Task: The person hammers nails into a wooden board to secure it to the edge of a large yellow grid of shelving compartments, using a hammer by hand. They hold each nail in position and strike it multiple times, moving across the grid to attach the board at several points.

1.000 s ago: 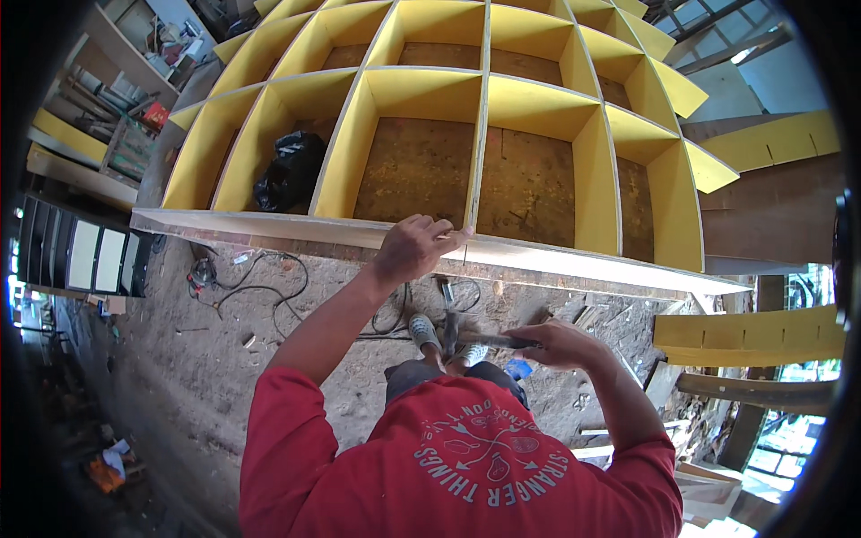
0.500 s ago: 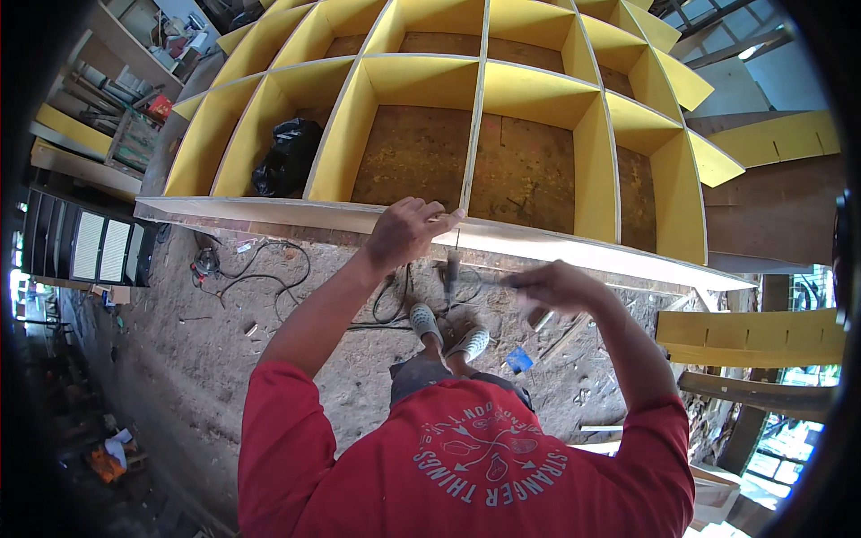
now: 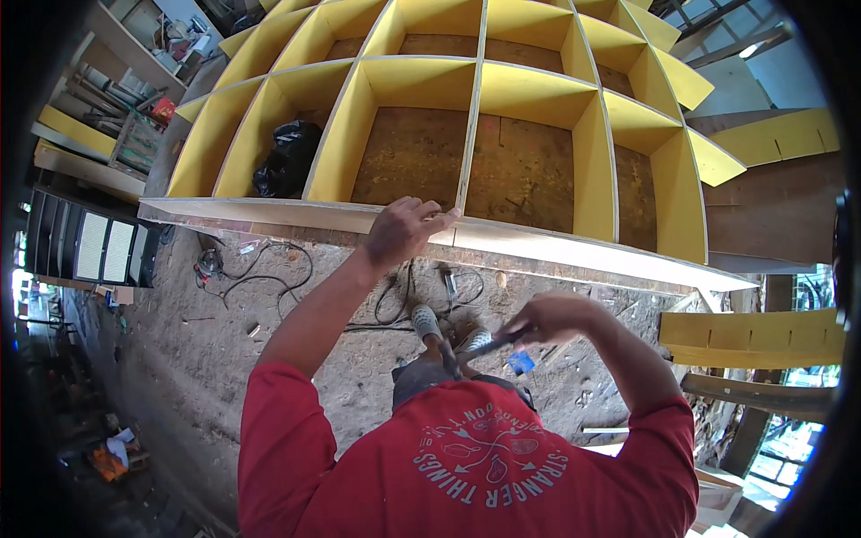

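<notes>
A large yellow grid frame [image 3: 421, 82] with square compartments stands before me. A pale board [image 3: 574, 249] runs along its near edge. My left hand [image 3: 401, 233] is closed over this board's top edge, its forefinger stretched along it to where a yellow divider [image 3: 470, 152] meets the board. A thin dark line shows on the board's face just below that fingertip. My right hand [image 3: 558, 318] is closed round the handle of a hammer [image 3: 491, 351]. The hammer's head hangs over my lap, apart from the board. A black plastic bag [image 3: 289, 158] lies in one compartment at left.
Black cable [image 3: 309, 269] and a power tool [image 3: 209, 262] lie on the rough floor beyond my left arm. A blue scrap [image 3: 520, 362] is by my feet. Slotted yellow panels [image 3: 753, 337] stand at right. A dark cabinet [image 3: 99, 247] is at far left.
The hammer has swung back from close to the board toward my body, with my right hand moving down and nearer. My left hand stays on the board.
</notes>
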A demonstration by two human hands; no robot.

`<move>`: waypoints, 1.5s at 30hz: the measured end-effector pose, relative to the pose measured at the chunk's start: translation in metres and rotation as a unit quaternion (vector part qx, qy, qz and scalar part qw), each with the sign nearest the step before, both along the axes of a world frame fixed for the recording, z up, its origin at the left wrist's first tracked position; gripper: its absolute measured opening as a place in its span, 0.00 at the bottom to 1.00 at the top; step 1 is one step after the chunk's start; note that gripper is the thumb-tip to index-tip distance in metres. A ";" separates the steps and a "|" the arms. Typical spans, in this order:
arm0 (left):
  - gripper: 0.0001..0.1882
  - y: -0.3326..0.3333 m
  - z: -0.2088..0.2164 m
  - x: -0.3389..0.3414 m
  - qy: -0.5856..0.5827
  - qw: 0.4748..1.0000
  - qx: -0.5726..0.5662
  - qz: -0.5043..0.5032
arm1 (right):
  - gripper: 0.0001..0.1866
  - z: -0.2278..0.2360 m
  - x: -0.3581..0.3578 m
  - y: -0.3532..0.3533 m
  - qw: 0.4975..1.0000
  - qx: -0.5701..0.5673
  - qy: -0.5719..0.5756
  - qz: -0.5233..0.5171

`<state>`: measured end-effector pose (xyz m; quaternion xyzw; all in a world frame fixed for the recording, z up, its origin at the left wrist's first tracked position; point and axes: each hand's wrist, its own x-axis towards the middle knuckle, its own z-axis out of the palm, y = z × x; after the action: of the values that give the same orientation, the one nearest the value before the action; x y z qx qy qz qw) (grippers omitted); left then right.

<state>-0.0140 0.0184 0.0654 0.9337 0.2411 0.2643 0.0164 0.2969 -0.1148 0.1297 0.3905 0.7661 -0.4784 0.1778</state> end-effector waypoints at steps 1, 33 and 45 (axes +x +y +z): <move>0.28 0.000 0.001 0.001 -0.010 1.000 0.003 0.002 | 0.22 0.000 0.003 0.002 0.999 0.009 0.011 -0.037; 0.23 0.007 0.008 0.001 -0.004 0.998 -0.063 -0.030 | 0.20 0.008 -0.003 -0.004 0.991 -0.006 0.022 -0.130; 0.24 0.005 0.007 0.001 -0.023 0.998 -0.057 -0.032 | 0.21 0.005 -0.002 0.000 0.994 -0.107 -0.012 0.029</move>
<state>-0.0134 0.0239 0.0719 0.9321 0.2255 0.2709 0.0831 0.2951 -0.1143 0.1349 0.3525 0.7197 -0.5473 0.2414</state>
